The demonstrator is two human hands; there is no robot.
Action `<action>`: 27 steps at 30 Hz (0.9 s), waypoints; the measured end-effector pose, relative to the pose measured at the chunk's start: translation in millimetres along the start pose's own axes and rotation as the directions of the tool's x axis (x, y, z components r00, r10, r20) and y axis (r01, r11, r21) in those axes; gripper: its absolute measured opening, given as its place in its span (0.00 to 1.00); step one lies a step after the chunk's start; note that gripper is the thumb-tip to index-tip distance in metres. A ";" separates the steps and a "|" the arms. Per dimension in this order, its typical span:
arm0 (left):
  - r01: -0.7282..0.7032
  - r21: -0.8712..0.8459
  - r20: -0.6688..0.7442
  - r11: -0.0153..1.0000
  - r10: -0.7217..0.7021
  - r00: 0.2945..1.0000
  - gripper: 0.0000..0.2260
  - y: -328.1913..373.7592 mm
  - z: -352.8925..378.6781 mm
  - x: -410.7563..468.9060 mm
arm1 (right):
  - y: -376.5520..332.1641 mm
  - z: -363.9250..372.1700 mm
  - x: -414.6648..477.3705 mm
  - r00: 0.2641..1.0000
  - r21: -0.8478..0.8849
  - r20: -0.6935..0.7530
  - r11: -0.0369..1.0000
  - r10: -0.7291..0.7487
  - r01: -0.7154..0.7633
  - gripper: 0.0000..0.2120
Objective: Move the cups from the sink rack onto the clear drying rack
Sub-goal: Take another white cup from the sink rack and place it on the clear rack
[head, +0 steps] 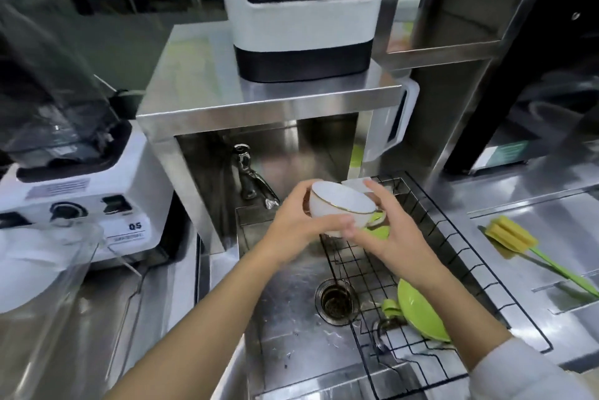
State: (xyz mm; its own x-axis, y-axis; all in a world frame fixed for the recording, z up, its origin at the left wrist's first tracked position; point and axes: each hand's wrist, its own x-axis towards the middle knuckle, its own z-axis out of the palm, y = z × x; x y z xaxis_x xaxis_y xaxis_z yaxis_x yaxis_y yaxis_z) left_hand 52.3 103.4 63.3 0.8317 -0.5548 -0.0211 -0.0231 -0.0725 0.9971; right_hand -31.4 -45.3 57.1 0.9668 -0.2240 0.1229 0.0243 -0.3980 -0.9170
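Observation:
A white cup with a gold rim (340,205) is held tilted above the sink, between both hands. My left hand (291,231) cups its left side and base. My right hand (385,231) grips its right side by the handle. Below lies the black wire sink rack (453,253), spanning the sink's right half. A green cup (421,312) lies on its side on the rack near my right forearm. Another green piece (377,231) shows just under the white cup. The clear drying rack (48,270) stands at the far left, holding white dishes.
A faucet (249,172) stands behind the sink and a drain (335,302) sits in its floor. A white blender base (81,205) is at the left. A steel shelf (259,98) carries a white appliance. A yellow sponge brush with green handle (518,244) lies on the right counter.

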 end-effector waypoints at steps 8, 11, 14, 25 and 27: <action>0.000 -0.317 -0.154 0.949 -0.051 0.987 0.25 41.7 -72.9 -49.8 | -56.5 62.5 16.2 0.782 -0.414 0.029 0.704 -0.623 0.576 0.41; 0.000 -0.291 -0.225 0.957 -0.069 0.972 0.27 55.5 -101.2 -74.8 | -67.6 95.8 26.0 0.600 -0.570 0.027 0.481 -0.800 0.666 0.37; -0.007 -0.164 -0.321 0.986 -0.046 0.946 0.27 65.3 -129.3 -100.7 | -88.7 131.4 28.4 0.515 -0.588 -0.005 0.419 -0.857 0.692 0.35; -0.315 0.199 -0.491 0.928 0.372 0.788 0.20 91.7 -237.1 -196.6 | -188.6 254.4 29.1 0.575 -0.188 -0.113 0.586 -0.810 0.788 0.34; -0.301 0.359 -0.526 0.883 0.458 0.716 0.28 89.2 -257.3 -209.3 | -203.7 277.8 24.6 0.638 -0.058 -0.093 0.644 -0.764 0.763 0.35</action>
State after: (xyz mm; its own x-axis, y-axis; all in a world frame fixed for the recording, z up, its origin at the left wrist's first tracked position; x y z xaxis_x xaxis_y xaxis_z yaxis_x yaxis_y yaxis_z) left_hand 18.9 426.3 175.4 0.8771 0.0057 0.4802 -0.4701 -0.1942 0.8610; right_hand 58.1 277.4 141.5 0.5746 0.0784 0.8147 0.7386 -0.4786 -0.4749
